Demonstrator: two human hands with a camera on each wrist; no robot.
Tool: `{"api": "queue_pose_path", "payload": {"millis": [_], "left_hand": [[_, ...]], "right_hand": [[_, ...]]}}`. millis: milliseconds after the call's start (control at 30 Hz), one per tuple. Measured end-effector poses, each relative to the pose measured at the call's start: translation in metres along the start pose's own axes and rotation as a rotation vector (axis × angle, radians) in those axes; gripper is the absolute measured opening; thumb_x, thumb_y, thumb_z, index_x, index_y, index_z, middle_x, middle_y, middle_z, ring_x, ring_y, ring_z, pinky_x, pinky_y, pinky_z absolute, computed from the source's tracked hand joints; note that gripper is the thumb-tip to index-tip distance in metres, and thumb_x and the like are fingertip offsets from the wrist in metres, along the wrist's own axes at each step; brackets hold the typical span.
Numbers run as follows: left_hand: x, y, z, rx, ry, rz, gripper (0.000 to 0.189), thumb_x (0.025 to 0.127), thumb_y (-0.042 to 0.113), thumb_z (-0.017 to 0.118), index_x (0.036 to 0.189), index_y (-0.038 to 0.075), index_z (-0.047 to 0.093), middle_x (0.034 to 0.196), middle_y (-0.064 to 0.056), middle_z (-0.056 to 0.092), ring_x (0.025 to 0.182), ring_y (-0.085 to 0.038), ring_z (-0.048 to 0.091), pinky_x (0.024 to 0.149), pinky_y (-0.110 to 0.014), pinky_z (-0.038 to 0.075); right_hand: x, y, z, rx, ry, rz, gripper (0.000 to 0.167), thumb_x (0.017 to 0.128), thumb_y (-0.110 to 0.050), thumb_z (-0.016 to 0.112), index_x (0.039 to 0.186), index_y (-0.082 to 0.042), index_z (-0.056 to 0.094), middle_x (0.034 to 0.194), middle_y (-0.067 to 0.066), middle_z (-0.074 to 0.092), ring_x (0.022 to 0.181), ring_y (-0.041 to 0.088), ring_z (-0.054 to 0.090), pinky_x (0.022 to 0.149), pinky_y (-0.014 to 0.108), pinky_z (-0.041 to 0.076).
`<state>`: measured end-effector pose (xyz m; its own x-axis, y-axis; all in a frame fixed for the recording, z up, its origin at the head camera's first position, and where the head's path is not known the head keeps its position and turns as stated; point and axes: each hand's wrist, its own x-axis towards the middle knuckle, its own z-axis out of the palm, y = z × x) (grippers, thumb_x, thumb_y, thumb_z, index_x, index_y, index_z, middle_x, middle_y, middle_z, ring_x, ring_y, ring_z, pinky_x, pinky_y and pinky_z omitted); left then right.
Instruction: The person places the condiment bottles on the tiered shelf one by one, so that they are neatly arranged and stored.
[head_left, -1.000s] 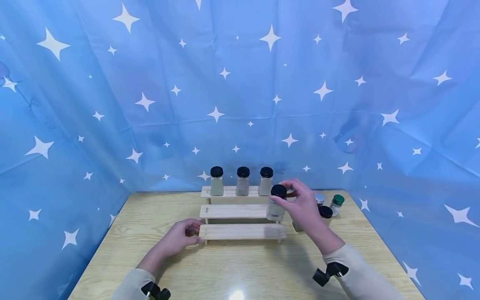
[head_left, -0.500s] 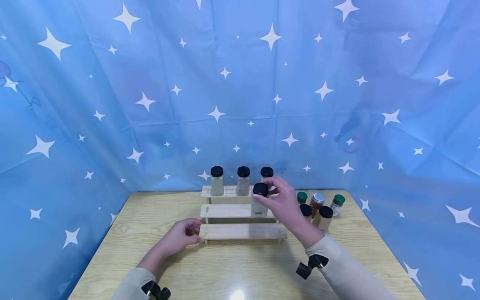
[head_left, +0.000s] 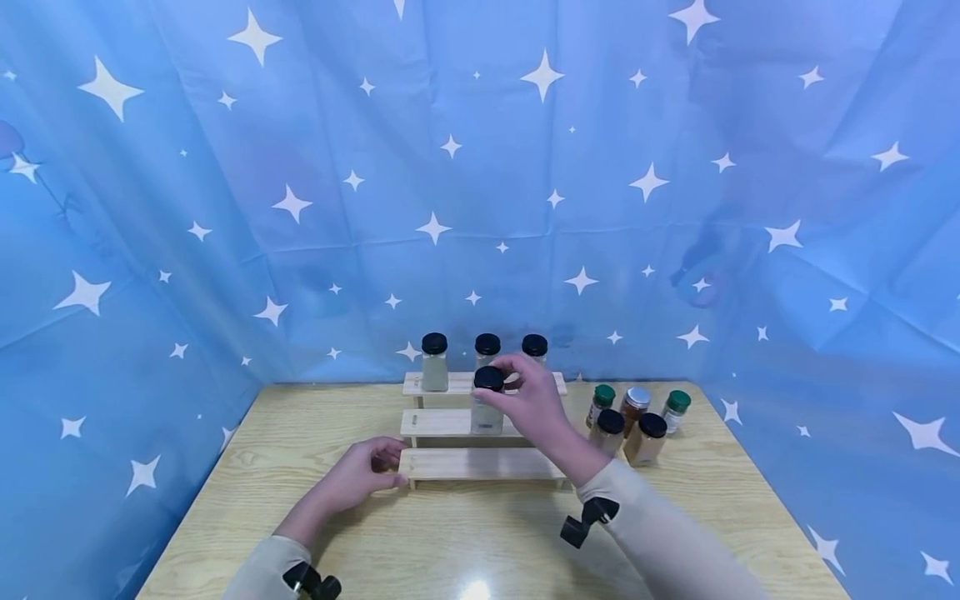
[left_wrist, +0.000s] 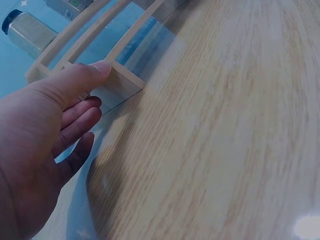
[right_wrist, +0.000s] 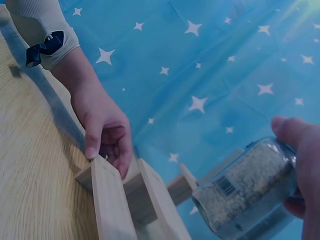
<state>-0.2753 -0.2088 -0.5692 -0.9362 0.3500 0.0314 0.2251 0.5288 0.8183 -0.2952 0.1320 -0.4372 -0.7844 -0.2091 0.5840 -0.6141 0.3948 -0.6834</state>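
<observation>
My right hand (head_left: 531,402) grips a clear glass spice jar (head_left: 487,417) by its black lid, thumb on the near side. Pale flakes and a barcode show through the jar (right_wrist: 247,185) in the right wrist view. It is upright over the middle tier of a three-step wooden rack (head_left: 480,462). At the rack's left end, my left hand (head_left: 354,477) holds the front tier; the thumb (left_wrist: 100,69) lies on its end in the left wrist view, with the fingers curled at the side. Black-lidded jars stand on the top tier, a left one (head_left: 434,367) in full view, two partly hidden.
Right of the rack stand several more jars: a green-lidded one (head_left: 602,402), a silver-lidded one (head_left: 635,407), another green-lidded one (head_left: 675,410) and two black-lidded ones, the nearer a tan jar (head_left: 647,442). A blue star-printed curtain (head_left: 480,167) encloses the wooden table (head_left: 300,417).
My right hand has carried the jar leftward along the middle tier, from its right end to near its centre. The jars at the right have come into view. My left hand stays put.
</observation>
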Motion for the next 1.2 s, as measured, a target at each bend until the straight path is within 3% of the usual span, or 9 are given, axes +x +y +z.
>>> {"api": "queue_pose_path", "payload": {"millis": [300,733,1200], "left_hand": [[0.001,0.003,-0.001,-0.033,-0.014,0.035,0.053,0.091,0.023,0.092,0.137,0.006,0.072,0.115,0.002,0.076,0.106,-0.019,0.07,0.096,-0.037,0.057],[-0.001,0.003,-0.002,-0.032,-0.008,0.008,0.054,0.091,0.024,0.094,0.137,0.007,0.072,0.115,0.001,0.076,0.107,-0.019,0.07,0.099,-0.047,0.057],[-0.001,0.001,0.0,-0.012,-0.01,-0.008,0.053,0.092,0.027,0.092,0.138,0.011,0.072,0.116,0.005,0.076,0.108,-0.016,0.069,0.099,-0.043,0.056]], "right_hand": [[0.005,-0.004,0.023,0.109,0.009,0.07,0.038,0.085,-0.021,0.1,0.115,-0.014,0.078,0.108,0.0,0.071,0.098,0.018,0.07,0.083,0.032,0.065],[0.012,-0.007,0.051,0.031,-0.001,0.03,0.042,0.082,-0.023,0.101,0.115,-0.012,0.078,0.107,-0.003,0.071,0.096,0.015,0.07,0.08,0.028,0.064],[0.017,-0.006,0.073,0.024,-0.003,0.04,0.042,0.081,-0.022,0.102,0.113,-0.012,0.077,0.104,-0.004,0.068,0.095,0.015,0.07,0.079,0.026,0.064]]}}
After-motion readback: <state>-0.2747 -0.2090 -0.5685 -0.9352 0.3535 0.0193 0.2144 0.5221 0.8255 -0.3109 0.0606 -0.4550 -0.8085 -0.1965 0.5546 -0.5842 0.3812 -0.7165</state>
